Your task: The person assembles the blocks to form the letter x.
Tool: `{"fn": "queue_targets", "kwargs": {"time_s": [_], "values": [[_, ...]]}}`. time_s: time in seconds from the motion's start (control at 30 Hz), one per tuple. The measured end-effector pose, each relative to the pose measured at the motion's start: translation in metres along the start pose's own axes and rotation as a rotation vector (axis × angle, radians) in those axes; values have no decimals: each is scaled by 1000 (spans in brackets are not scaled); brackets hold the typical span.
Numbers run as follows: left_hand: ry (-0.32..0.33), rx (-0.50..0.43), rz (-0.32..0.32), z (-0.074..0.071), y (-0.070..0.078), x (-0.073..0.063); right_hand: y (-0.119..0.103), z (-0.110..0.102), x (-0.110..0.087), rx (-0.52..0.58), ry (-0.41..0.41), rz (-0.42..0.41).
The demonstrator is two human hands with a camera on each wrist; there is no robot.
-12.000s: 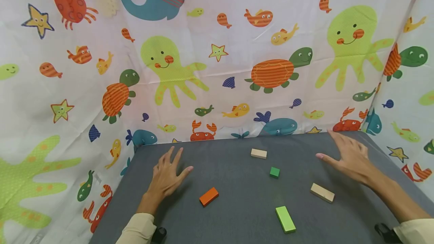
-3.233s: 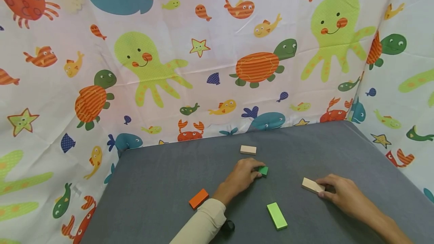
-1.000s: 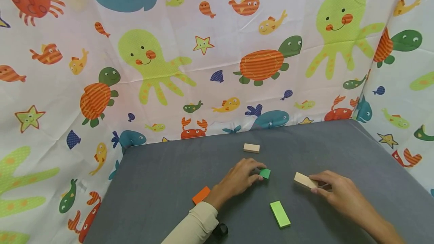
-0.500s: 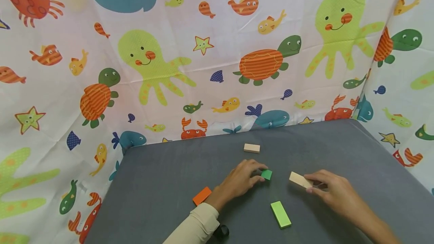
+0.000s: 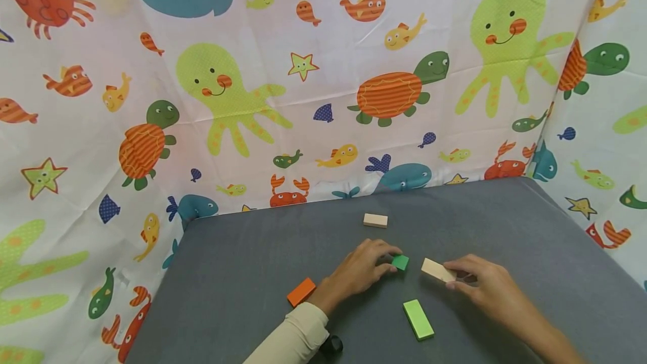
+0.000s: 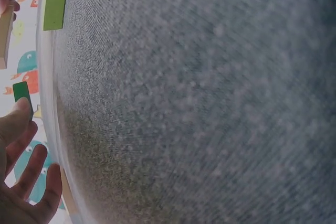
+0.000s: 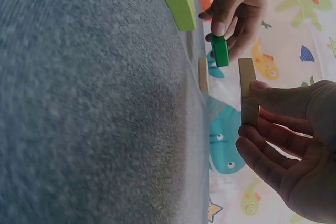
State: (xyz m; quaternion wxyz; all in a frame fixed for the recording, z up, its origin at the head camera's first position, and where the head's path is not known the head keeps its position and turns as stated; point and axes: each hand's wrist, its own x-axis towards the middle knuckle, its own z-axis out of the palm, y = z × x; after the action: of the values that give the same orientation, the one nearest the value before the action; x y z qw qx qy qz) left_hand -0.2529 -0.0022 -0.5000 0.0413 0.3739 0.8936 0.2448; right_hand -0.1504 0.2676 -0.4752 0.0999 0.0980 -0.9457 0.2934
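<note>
My left hand (image 5: 361, 267) pinches a small green block (image 5: 400, 263) between thumb and fingers near the middle of the table. To its right, my right hand (image 5: 487, 285) grips a plain wooden block (image 5: 437, 270) by its right end. A short gap separates the two blocks. In the right wrist view, the wooden block (image 7: 248, 92) is held above the grey surface, and the green block (image 7: 220, 51) appears raised too. The left wrist view shows the thumb on the green block (image 6: 22, 94), with the other fingers loosely bent.
A lime green block (image 5: 418, 319) lies in front of the hands. An orange block (image 5: 301, 292) sits beside the left forearm, and another wooden block (image 5: 376, 221) lies farther back. Behind the grey table (image 5: 253, 251) hangs a curtain (image 5: 313, 105) printed with sea animals.
Both hands went from empty to holding blocks over the last several seconds. Lately the right hand has carried the wooden block leftward, closer to the green one. The left hand has shifted slightly right.
</note>
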Motion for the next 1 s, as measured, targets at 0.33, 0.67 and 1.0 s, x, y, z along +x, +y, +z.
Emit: {"fn": "queue_targets", "kwargs": {"time_s": [0.33,0.67,1.0], "values": [[-8,0,-7,1,-1,1,-1,8,0,1,1,-22],[-5,12,6,3,1,1,0,11,0,9,37,-68],[-7,10,4,6,2,1,1,16,0,13,9,-52]]}}
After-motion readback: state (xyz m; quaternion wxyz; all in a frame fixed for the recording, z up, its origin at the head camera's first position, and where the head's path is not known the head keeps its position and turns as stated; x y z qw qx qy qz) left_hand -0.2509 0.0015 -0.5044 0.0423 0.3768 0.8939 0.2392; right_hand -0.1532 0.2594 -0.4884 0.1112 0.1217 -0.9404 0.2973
